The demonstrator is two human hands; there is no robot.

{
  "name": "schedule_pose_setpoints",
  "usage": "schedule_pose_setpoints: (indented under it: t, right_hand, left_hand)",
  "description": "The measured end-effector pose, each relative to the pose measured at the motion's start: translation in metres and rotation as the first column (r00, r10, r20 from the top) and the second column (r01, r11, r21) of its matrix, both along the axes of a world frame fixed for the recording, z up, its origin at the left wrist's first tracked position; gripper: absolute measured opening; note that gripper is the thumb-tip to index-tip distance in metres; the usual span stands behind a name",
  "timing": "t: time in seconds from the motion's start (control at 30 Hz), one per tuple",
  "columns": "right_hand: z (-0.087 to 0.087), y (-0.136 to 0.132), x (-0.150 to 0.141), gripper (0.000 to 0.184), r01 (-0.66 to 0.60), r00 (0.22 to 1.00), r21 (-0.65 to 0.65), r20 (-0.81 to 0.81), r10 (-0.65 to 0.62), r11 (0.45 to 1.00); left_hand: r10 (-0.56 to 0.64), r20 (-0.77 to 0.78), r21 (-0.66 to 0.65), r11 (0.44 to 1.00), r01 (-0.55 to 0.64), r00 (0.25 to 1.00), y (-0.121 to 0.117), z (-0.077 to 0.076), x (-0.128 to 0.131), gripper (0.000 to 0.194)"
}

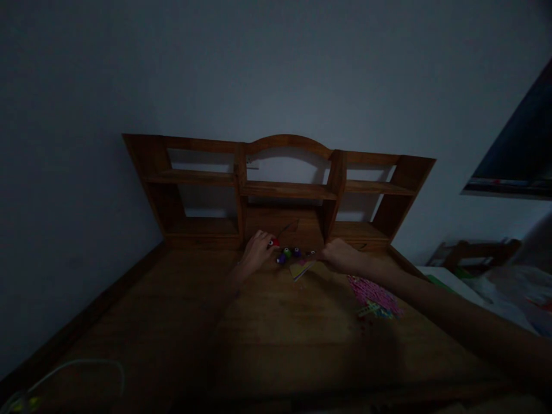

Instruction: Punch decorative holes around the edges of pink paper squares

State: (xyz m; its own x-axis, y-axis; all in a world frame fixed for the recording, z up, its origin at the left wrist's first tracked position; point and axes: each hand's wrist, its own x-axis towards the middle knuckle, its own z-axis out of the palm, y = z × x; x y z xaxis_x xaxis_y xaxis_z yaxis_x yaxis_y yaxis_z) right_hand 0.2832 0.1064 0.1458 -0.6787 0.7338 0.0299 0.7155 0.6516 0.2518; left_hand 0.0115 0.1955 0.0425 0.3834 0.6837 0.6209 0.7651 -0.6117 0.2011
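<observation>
Thin white curved cable (77, 361) nearest, on brown wooden surface (280, 322). Left hand (257, 248) has fingers around small round red plastic-looking piece (273, 243), rear centre; likely light, stiff, rolls, so pinch sides. Right hand (338, 255): can't tell finger state.

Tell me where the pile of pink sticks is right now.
In the head view, the pink sticks lie on the desk to the right, just below the right forearm.
</observation>
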Motion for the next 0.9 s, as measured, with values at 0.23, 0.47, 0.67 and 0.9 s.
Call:
schedule_pose_setpoints:
  t: [0.23, 0.47, 0.67, 0.9]
  right_hand:
    - [-0.042, -0.022, -0.018, 0.028, -0.123, 0.981, -0.007, 0.15, 0.122, 0.992]
    - [-0.045, -0.072, -0.001, 0.037, -0.196, 0.977, -0.049, 0.077, 0.199, 0.979]
    - [-0.027, -0.048, -0.002, 0.044, -0.013, 0.999, 0.023, 0.035, 0.012, 1.0]
    - [-0.046, -0.004, -0.012, 0.022, 0.115, 0.993, 0.024, 0.015, -0.116, 0.993]
  left_hand:
    - [-0.06, -0.101, -0.015, 0.998, 0.059, 0.993, -0.009, 0.003, -0.003, 0.022]
    - [-0.119, -0.139, -0.035, 0.993, 0.115, 0.983, -0.013, 0.004, 0.002, 0.019]
    - [-0.141, -0.164, -0.051, 0.99, 0.135, 0.976, -0.005, 0.003, 0.013, 0.016]
    - [-0.221, -0.269, -0.104, 0.974, 0.199, 0.938, -0.01, 0.003, 0.012, 0.019]
